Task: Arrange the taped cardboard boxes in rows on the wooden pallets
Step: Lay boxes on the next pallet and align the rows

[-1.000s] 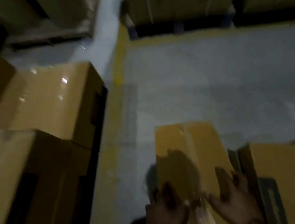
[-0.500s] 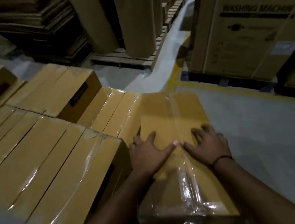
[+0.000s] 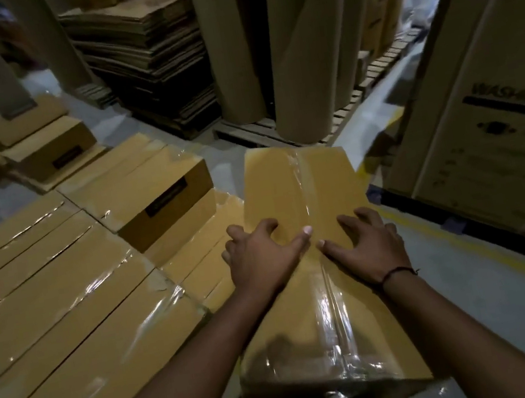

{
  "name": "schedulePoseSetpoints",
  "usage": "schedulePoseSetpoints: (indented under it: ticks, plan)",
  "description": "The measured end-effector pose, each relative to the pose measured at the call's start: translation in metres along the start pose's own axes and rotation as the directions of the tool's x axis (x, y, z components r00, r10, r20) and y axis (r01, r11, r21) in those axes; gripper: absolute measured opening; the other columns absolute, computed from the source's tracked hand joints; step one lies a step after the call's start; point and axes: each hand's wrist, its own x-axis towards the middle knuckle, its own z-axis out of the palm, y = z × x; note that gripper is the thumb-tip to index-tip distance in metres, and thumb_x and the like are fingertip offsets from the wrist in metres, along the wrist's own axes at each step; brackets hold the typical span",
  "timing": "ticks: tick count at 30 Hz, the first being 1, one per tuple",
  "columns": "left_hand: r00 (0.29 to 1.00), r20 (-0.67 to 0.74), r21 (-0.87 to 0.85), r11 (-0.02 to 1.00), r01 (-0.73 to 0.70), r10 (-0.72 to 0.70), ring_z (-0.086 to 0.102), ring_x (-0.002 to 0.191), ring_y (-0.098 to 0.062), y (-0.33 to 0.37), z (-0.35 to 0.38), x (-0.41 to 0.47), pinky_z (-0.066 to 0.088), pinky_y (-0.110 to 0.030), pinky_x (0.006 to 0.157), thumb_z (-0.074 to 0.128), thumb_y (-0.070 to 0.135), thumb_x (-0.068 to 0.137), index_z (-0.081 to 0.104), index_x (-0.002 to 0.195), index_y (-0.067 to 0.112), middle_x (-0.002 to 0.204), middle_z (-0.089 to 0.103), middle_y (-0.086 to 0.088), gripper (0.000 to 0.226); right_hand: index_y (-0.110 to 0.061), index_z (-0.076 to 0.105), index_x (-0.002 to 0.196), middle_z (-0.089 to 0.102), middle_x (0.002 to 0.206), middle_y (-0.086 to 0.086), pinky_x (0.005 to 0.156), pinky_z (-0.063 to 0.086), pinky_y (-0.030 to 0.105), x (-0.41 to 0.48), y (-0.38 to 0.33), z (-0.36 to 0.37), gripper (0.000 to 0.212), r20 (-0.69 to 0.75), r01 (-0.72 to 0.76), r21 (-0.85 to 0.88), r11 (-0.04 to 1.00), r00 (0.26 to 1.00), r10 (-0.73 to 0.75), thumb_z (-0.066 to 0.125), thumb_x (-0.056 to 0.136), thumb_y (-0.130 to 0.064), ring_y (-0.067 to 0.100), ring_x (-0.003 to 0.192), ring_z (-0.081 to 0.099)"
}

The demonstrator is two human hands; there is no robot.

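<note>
A long taped cardboard box (image 3: 301, 192) lies lengthwise in front of me, with clear tape down its middle seam. My left hand (image 3: 260, 254) and my right hand (image 3: 365, 240) both press on its top with fingers spread, thumbs nearly meeting at the seam. The box's near end is at my body. To its left, several taped boxes (image 3: 47, 290) lie flat in rows, with one more box (image 3: 155, 189) stacked on top of them. The pallet under them is hidden.
A large washing machine carton (image 3: 489, 112) stands at the right behind a yellow floor line. Tall cardboard rolls (image 3: 292, 54) stand on a wooden pallet (image 3: 250, 131) ahead. Flattened cardboard stacks (image 3: 146, 51) sit at the back. More small boxes (image 3: 47, 148) lie at far left.
The view swung up from the floor to the box rows. The box under both hands has come up and moved forward beside the rows; both hands stay on its top.
</note>
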Motion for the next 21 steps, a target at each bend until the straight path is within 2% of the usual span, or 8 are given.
schedulePoseSetpoints:
  ticks: [3,6,9,11,15,18,21]
  plan:
    - [0.997,-0.062,-0.064,0.997,0.032,-0.036,0.041,0.128,-0.036,0.038,0.006,0.032,0.040,-0.050,0.109,0.056,0.091,0.071,0.059,0.132,0.040,0.136,0.033,-0.007,0.079,-0.040,0.055,0.140,0.034,0.156,-0.009,0.110,0.039,0.046,0.055,0.010,-0.023,0.083,-0.057,0.087,0.055,0.995,0.995,-0.083,0.053,0.072,-0.088,0.028,0.135,0.038]
    - [0.990,-0.098,-0.130,0.987,0.090,-0.103,0.048,0.122,-0.034,0.059,0.017,0.061,0.049,-0.047,0.102,0.061,0.088,0.070,0.057,0.127,0.037,0.132,0.028,-0.003,0.077,-0.037,0.056,0.139,0.034,0.156,-0.009,0.108,0.040,0.046,0.100,0.008,-0.040,0.082,-0.056,0.143,0.020,0.990,0.988,-0.142,0.056,0.073,-0.085,0.028,0.134,0.038]
    - [0.983,-0.146,-0.152,0.984,0.093,-0.115,0.052,0.119,-0.032,0.071,0.022,0.097,0.054,-0.042,0.093,0.067,0.078,0.074,0.053,0.121,0.038,0.131,0.029,-0.002,0.064,-0.038,0.055,0.139,0.034,0.155,-0.010,0.107,0.040,0.047,0.144,0.002,-0.050,0.081,-0.056,0.209,-0.008,0.978,0.976,-0.209,0.055,0.074,-0.085,0.028,0.131,0.038]
    - [0.976,-0.176,-0.135,0.986,0.102,-0.125,0.049,0.122,-0.033,0.075,0.026,0.126,0.052,-0.039,0.091,0.069,0.070,0.079,0.051,0.125,0.036,0.134,0.030,-0.006,0.060,-0.039,0.055,0.138,0.035,0.154,-0.010,0.107,0.040,0.047,0.177,-0.001,-0.051,0.080,-0.047,0.245,-0.041,0.969,0.968,-0.247,0.054,0.073,-0.086,0.028,0.129,0.039]
    - [0.963,-0.207,-0.057,0.984,0.167,-0.176,0.040,0.132,-0.037,0.085,0.044,0.184,0.047,-0.044,0.099,0.065,0.071,0.080,0.045,0.140,0.037,0.150,0.028,-0.011,0.072,-0.040,0.054,0.137,0.035,0.154,-0.009,0.105,0.042,0.048,0.243,-0.013,-0.044,0.078,0.014,0.312,-0.075,0.947,0.950,-0.312,0.055,0.073,-0.085,0.028,0.128,0.039]
    - [0.956,-0.204,-0.050,0.978,0.204,-0.210,0.038,0.133,-0.039,0.091,0.054,0.233,0.044,-0.049,0.105,0.063,0.077,0.077,0.040,0.141,0.041,0.153,0.028,-0.013,0.077,-0.040,0.056,0.135,0.036,0.152,-0.009,0.106,0.041,0.047,0.300,-0.030,-0.043,0.076,0.036,0.360,-0.097,0.928,0.933,-0.358,0.058,0.073,-0.084,0.029,0.128,0.040]
    - [0.955,-0.217,-0.071,0.979,0.189,-0.201,0.038,0.133,-0.038,0.105,0.054,0.295,0.045,-0.049,0.105,0.064,0.078,0.076,0.040,0.141,0.043,0.153,0.027,-0.013,0.078,-0.040,0.058,0.134,0.038,0.151,-0.009,0.106,0.041,0.048,0.366,-0.045,-0.046,0.075,0.014,0.382,-0.111,0.917,0.924,-0.383,0.059,0.072,-0.083,0.029,0.127,0.042]
